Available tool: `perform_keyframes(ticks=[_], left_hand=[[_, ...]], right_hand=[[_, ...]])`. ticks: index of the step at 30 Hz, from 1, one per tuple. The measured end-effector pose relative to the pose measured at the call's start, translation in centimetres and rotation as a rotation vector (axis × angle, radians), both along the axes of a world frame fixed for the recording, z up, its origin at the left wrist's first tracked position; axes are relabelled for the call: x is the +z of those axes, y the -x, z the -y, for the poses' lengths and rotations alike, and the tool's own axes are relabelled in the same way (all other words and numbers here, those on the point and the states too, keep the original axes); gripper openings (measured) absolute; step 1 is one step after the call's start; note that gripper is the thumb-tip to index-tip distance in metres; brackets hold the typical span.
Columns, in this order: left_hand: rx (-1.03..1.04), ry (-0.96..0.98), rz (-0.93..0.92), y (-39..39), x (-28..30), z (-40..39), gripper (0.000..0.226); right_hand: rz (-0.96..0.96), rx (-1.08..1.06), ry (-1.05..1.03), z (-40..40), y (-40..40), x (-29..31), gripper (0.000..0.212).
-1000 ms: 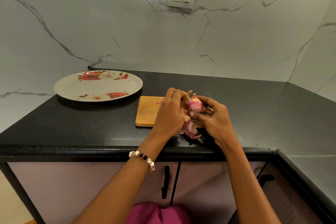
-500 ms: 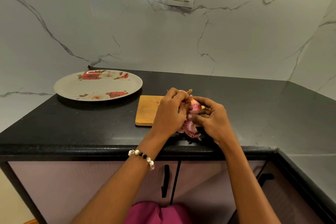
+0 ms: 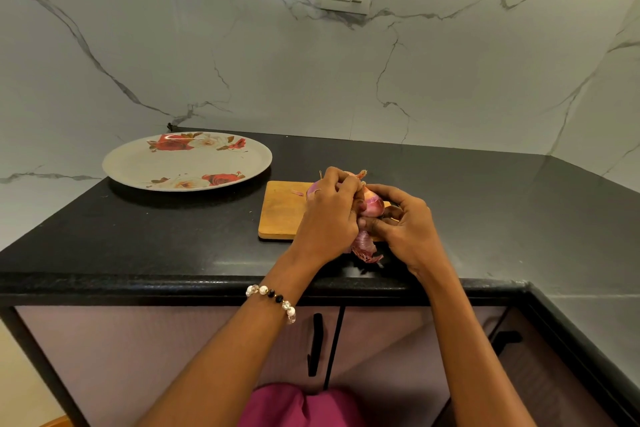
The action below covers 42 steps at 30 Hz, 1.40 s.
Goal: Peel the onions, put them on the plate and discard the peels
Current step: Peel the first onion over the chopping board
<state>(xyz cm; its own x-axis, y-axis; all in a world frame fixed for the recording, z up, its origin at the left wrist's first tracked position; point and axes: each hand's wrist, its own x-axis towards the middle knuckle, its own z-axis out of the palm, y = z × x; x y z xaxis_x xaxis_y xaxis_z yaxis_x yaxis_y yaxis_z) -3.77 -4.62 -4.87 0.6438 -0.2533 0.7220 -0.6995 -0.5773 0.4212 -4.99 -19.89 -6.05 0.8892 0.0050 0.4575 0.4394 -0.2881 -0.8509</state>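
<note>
Plate [image 3: 131, 163] sits far left on the black counter [image 3: 485, 204], nothing on it, well apart from the work; no peeled onion delivered yet.

Cutting board [image 3: 280, 211] just right of the plate; hands work over its right half, just above the surface.

Left hand [image 3: 329, 222]: fingers curled, pinching skin at the top of the onion [image 3: 372, 206]. Versus a second ago it has closed in over the bulb, so less of the pink flesh shows now. Reads as a re-grip on the next strip of skin, not a finished peel. A second onion seems to sit behind the left knuckles, mostly hidden.

Right hand [image 3: 405, 218]: fingers wrapped round the onion from the right, thumb at its lower side, gripping it. Position barely changed over the last second.

Loose peel [image 3: 367, 248] hangs below the two hands, over the board's near edge, about as before. Not discarded yet.

Judgement: mid-peel, first onion, task early.

Room: open counter right of the board up to the corner wall. Counter front edge is near the hanging peel, so scraps could drop off the front. Path left to the plate looks unobstructed.
</note>
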Motion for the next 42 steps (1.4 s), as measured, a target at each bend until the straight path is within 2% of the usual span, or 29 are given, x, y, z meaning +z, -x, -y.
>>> perform_keyframes(ticks=[4, 9, 20, 30, 36, 42], left_hand=[[-0.017, 0.018, -0.020, 0.13, 0.19, -0.09, 0.020], [0.006, 0.138, -0.028, 0.22, 0.50, -0.21, 0.019], [-0.025, 0.236, 0.023, 0.22, 0.57, -0.51, 0.015], [-0.010, 0.181, 0.027, 0.03, 0.34, -0.41, 0.017], [-0.028, 0.249, 0.026, 0.26, 0.66, -0.57, 0.017], [-0.026, 0.253, 0.044, 0.30, 0.66, -0.64, 0.019]], right_hand=[[0.015, -0.011, -0.068, -0.07, 0.24, 0.25, 0.057], [0.022, -0.012, -0.150, -0.24, 0.69, 0.65, 0.057], [0.014, 0.001, -0.087, 0.17, 0.05, 0.04, 0.060], [0.016, 0.000, -0.066, 0.23, -0.10, -0.12, 0.067], [0.001, 0.004, -0.106, 0.14, 0.03, 0.06, 0.065], [0.001, -0.011, -0.057, 0.25, -0.04, -0.09, 0.066]])
